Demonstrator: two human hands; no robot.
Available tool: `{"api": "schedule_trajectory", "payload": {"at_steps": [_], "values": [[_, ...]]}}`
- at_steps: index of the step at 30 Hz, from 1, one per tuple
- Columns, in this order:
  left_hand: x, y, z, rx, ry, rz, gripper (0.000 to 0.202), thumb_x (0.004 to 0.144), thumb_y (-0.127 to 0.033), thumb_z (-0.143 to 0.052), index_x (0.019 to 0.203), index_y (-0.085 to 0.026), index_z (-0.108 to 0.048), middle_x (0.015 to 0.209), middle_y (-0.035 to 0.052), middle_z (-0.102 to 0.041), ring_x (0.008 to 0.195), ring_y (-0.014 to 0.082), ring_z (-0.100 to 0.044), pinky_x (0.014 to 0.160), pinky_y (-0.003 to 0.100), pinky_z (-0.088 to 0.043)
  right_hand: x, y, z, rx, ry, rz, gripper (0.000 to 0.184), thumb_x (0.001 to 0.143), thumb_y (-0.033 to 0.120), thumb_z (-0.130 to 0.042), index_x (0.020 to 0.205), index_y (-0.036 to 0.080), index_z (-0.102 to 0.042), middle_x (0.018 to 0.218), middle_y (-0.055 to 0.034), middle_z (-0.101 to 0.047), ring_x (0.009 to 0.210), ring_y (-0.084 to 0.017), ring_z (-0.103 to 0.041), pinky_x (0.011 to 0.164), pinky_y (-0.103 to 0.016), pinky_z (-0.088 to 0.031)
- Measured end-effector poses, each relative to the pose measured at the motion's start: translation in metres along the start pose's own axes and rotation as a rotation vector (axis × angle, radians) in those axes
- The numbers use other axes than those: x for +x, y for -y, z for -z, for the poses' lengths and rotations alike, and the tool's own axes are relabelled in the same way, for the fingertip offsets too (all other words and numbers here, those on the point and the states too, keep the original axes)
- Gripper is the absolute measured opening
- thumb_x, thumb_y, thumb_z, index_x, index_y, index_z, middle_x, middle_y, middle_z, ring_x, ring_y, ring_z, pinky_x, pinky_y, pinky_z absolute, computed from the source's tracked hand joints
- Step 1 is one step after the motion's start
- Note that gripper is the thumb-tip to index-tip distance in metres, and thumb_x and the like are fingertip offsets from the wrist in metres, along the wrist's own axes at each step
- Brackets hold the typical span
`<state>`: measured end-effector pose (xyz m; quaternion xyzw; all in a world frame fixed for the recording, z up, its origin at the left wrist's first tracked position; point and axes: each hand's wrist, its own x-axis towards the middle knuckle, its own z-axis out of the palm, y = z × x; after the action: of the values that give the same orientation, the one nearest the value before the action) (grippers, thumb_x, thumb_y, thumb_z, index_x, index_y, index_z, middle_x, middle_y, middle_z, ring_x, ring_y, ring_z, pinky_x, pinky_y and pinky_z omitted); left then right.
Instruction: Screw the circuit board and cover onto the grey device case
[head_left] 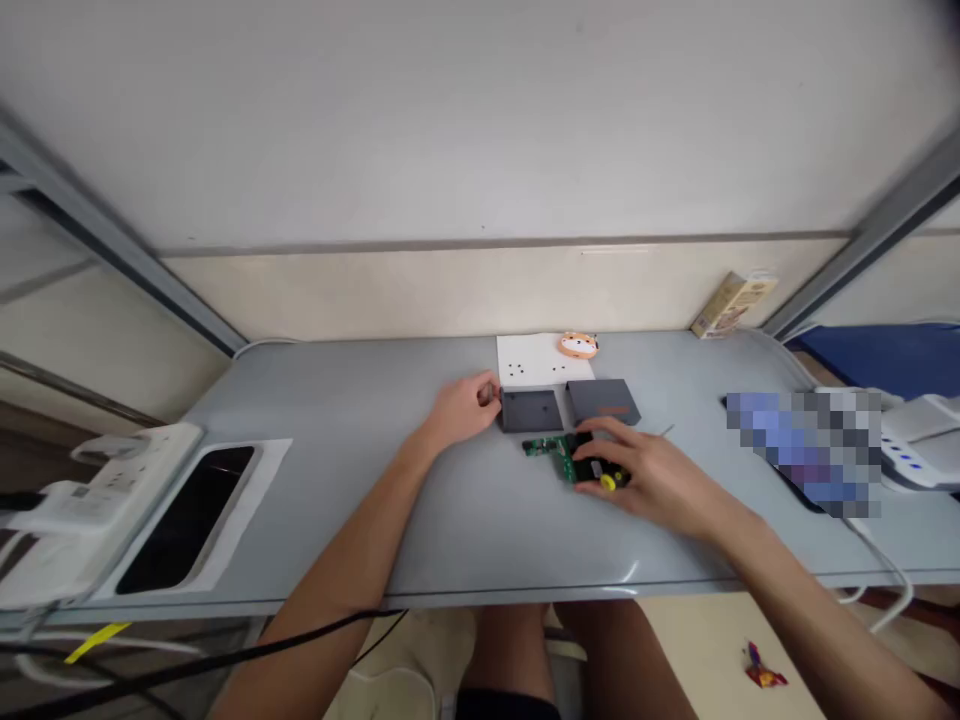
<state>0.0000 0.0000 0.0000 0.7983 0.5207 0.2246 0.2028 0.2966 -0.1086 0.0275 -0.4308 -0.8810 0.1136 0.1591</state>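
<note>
Landmark the dark case [532,412]: just on its near side is the circuit board [563,462], grasped by the right hand [643,470]; at its left edge, the left hand [463,408] curls, grip unclear.

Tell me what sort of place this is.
Probably a personal desk in a living space, perhaps a dorm: it sits between grey posts, with a dark-screened phone beside a white power strip and a small carton by the wall.
</note>
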Motion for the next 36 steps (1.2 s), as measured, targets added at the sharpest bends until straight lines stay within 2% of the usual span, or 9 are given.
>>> {"api": "schedule_trajectory", "payload": {"at_steps": [3, 5, 7, 9, 14, 21, 27, 33, 36], "values": [[0.0, -0.001, 0.002, 0.012, 0.011, -0.019, 0.007, 0.082, -0.02, -0.057, 0.087, -0.023, -0.06, 0.068, -0.0044, -0.055, 0.06, 0.0134, -0.048, 0.06, 0.028, -0.033, 0.033, -0.006, 0.022, -0.009, -0.16, -0.035, 0.028, 0.096, 0.048, -0.063, 0.117, 0.03, -0.069, 0.142, -0.0061, -0.061, 0.091, -0.021, -0.074, 0.078, -0.04, -0.06], [-0.001, -0.001, 0.003, 0.02, 0.024, -0.032, 0.008, 0.081, -0.02, -0.057, 0.088, -0.023, -0.061, 0.068, -0.0039, -0.055, 0.061, 0.0137, -0.048, 0.06, 0.028, -0.033, 0.059, -0.014, 0.028, -0.037, -0.239, -0.016, 0.028, 0.093, 0.048, -0.069, 0.113, 0.028, -0.071, 0.139, -0.0061, -0.063, 0.099, -0.024, -0.073, 0.084, -0.041, -0.058], [-0.001, -0.001, 0.004, 0.038, 0.034, -0.04, 0.01, 0.082, -0.02, -0.057, 0.09, -0.023, -0.061, 0.069, -0.0036, -0.056, 0.061, 0.0139, -0.048, 0.06, 0.029, -0.033, 0.081, -0.023, 0.024, -0.029, -0.239, 0.005, 0.025, 0.091, 0.045, -0.071, 0.108, 0.026, -0.072, 0.134, -0.0069, -0.066, 0.106, -0.027, -0.071, 0.086, -0.04, -0.057], [-0.001, -0.002, 0.005, 0.056, 0.046, -0.046, 0.011, 0.083, -0.022, -0.057, 0.092, -0.023, -0.062, 0.07, -0.0033, -0.058, 0.06, 0.0141, -0.049, 0.06, 0.029, -0.033, 0.092, -0.029, 0.012, -0.021, -0.245, -0.006, 0.026, 0.091, 0.046, -0.07, 0.106, 0.025, -0.073, 0.131, -0.0074, -0.067, 0.101, -0.026, -0.072, 0.084, -0.04, -0.056], [-0.001, -0.004, 0.005, 0.087, 0.057, -0.035, 0.011, 0.086, -0.025, -0.056, 0.094, -0.023, -0.063, 0.073, -0.0016, -0.061, 0.062, 0.0151, -0.051, 0.06, 0.029, -0.034, 0.085, -0.033, -0.008, -0.026, -0.171, -0.018, 0.028, 0.09, 0.047, -0.07, 0.108, 0.026, -0.075, 0.132, -0.0069, -0.065, 0.091, -0.024, -0.071, 0.08, -0.04, -0.054], [0.0, -0.002, 0.003, 0.123, 0.06, -0.037, 0.009, 0.084, -0.025, -0.055, 0.091, -0.023, -0.06, 0.072, -0.0024, -0.06, 0.06, 0.0145, -0.049, 0.059, 0.03, -0.032, 0.084, -0.027, -0.005, 0.006, -0.061, -0.01, 0.023, 0.09, 0.046, -0.071, 0.103, 0.027, -0.075, 0.124, -0.004, -0.067, 0.093, -0.024, -0.069, 0.079, -0.039, -0.051], [0.001, -0.001, 0.001, 0.148, 0.056, -0.065, 0.01, 0.084, -0.027, -0.056, 0.091, -0.022, -0.06, 0.072, -0.0013, -0.06, 0.06, 0.0146, -0.048, 0.059, 0.03, -0.032, 0.084, -0.025, -0.002, 0.099, -0.086, -0.027, 0.024, 0.09, 0.045, -0.072, 0.104, 0.026, -0.075, 0.123, -0.004, -0.066, 0.092, -0.021, -0.068, 0.083, -0.037, -0.052], [0.0, -0.004, 0.001, 0.157, 0.046, -0.075, 0.013, 0.087, -0.029, -0.053, 0.095, -0.023, -0.062, 0.068, -0.0024, -0.057, 0.058, 0.0147, -0.047, 0.059, 0.03, -0.03, 0.084, -0.028, -0.001, 0.116, -0.043, -0.047, 0.025, 0.088, 0.046, -0.072, 0.104, 0.026, -0.074, 0.121, -0.0036, -0.066, 0.08, -0.018, -0.065, 0.075, -0.036, -0.05], [0.0, -0.004, 0.001, 0.159, 0.046, -0.072, 0.013, 0.088, -0.029, -0.053, 0.095, -0.023, -0.061, 0.068, -0.0023, -0.058, 0.058, 0.0146, -0.047, 0.059, 0.03, -0.03, 0.083, -0.028, 0.0, 0.136, -0.034, -0.035, 0.025, 0.089, 0.046, -0.072, 0.103, 0.026, -0.074, 0.119, -0.0038, -0.066, 0.08, -0.017, -0.064, 0.075, -0.035, -0.048]]}}
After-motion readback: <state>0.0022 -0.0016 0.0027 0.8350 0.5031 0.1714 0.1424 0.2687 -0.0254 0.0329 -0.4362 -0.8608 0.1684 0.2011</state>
